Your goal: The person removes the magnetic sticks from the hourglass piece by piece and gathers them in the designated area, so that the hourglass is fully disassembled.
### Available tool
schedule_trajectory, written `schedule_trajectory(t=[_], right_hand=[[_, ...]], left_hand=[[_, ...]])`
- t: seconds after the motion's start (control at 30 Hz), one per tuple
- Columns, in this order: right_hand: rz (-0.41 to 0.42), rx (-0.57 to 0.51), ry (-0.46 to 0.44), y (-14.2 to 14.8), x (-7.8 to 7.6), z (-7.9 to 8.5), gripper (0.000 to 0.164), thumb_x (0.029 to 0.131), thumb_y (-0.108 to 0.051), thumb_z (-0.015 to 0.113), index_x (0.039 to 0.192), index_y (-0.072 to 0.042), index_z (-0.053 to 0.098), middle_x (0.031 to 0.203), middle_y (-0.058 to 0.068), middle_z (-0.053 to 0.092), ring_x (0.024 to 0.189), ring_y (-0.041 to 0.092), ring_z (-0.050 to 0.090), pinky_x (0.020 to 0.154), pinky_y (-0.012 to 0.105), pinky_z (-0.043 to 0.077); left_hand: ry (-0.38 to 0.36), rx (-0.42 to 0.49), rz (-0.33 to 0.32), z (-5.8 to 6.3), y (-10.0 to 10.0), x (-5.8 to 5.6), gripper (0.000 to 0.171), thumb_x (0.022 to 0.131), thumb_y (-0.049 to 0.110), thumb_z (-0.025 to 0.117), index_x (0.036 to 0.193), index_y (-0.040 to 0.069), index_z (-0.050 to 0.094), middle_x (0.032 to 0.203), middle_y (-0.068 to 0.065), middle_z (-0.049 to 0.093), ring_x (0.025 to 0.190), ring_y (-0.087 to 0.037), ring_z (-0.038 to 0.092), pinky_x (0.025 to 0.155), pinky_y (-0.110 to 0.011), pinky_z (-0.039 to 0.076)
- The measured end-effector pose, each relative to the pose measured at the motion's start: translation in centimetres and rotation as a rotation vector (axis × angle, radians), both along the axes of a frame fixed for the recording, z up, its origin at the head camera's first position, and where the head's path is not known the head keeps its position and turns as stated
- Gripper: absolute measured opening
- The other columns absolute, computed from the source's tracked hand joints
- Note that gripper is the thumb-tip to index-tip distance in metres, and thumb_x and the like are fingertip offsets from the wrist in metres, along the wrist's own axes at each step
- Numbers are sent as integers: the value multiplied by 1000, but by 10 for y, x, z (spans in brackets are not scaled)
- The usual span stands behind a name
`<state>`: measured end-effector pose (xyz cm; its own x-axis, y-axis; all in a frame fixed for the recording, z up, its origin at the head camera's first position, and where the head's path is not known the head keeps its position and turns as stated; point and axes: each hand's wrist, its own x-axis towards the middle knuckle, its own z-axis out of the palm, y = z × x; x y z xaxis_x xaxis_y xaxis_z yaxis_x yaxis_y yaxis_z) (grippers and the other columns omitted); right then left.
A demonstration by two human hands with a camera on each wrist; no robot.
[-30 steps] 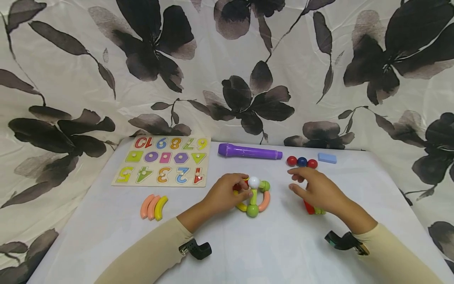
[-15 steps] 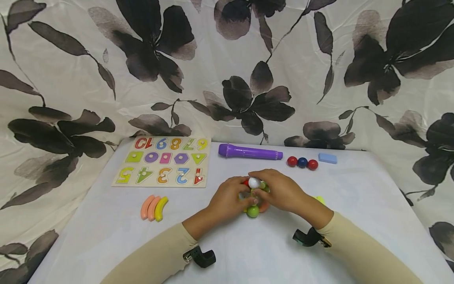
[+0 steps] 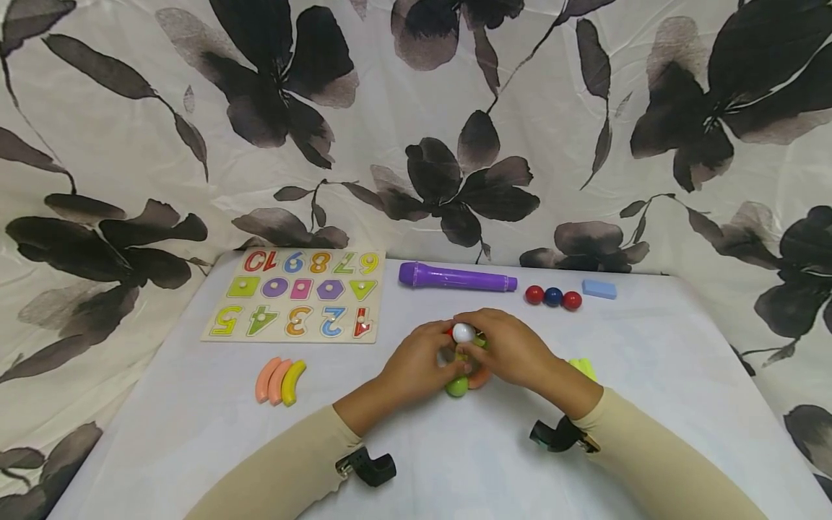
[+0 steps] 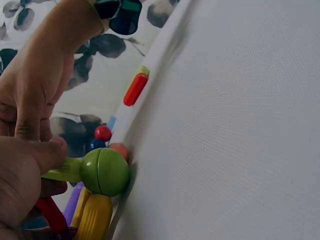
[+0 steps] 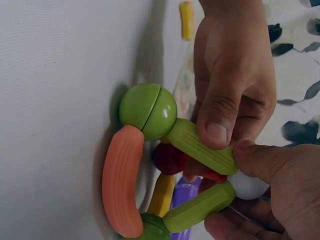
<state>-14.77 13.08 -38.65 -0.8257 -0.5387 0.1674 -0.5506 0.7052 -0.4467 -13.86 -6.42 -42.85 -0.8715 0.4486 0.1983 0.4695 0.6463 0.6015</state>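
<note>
Right hand (image 3: pixel 513 350) swung from red-and-green pieces (image 4: pixel 136 89) over to ball-and-rod build (image 5: pixel 200 206), mid-table (image 3: pixel 455 462). It's gripping white ball (image 3: pixel 464 333); left hand (image 3: pixel 416 365) pinches green rod (image 5: pixel 192 142). Looks like joining step up top; next move probably wants gentle push, 2 hands steady so other joints don't pop.

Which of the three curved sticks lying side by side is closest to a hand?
The yellow stick, at the row's right end, is nearest the left hand; the other two are pink sticks farther from it.
</note>
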Motion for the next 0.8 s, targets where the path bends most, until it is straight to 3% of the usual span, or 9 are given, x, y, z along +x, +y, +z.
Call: schedule_trajectory(t=[0.8], right_hand=[[31,17,11,1,-1,2,39,94,-19,77,129,-6,67,119,9,70,110,26,66,96,47,55]], left_hand=[[-47,-9,-2,2,1,0,28,90,30,81,105,8,78,144,-9,59,137,-29,50,115,-42,38]])
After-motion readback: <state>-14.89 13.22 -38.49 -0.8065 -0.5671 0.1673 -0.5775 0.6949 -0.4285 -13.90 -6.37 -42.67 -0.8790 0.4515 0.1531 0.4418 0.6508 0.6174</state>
